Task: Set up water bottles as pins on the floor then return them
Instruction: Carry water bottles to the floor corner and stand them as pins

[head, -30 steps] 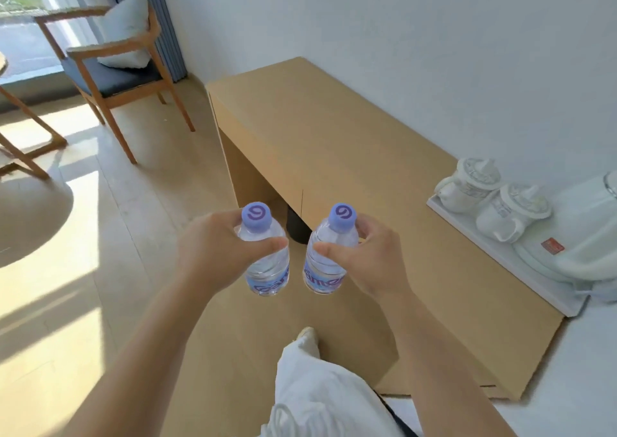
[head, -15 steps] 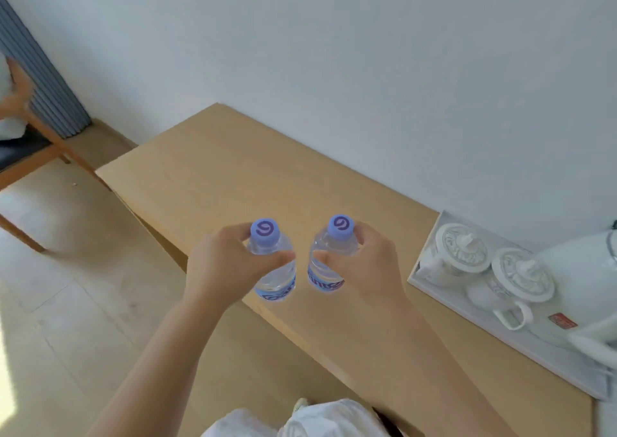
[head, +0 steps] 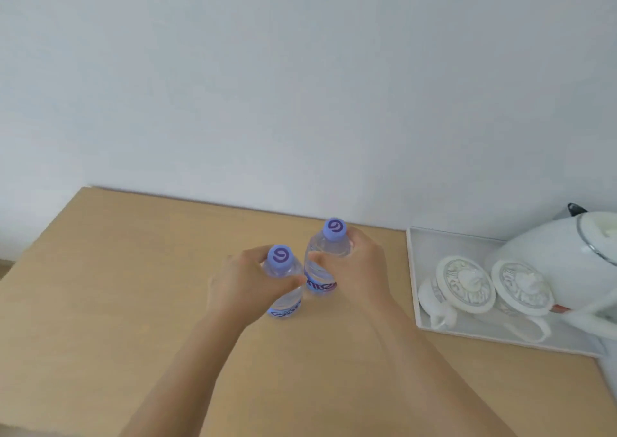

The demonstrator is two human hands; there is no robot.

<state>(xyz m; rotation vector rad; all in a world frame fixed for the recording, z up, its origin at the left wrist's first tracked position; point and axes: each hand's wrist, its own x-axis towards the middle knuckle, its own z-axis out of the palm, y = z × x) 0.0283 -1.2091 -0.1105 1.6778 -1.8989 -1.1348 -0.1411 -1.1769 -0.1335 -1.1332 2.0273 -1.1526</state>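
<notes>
Fingers of the left hand (head: 245, 281) curl round one water bottle (head: 283, 289), hiding much of it; the right hand (head: 359, 269) grips the other bottle (head: 325, 263). Both stand upright over the table (head: 117, 286), their bases hard to make out. A kettle (head: 564, 263) is cut off at the right edge.

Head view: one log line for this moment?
phase: return | left hand: grips left bottle | right hand: grips right bottle | over desk | beside tray
</notes>
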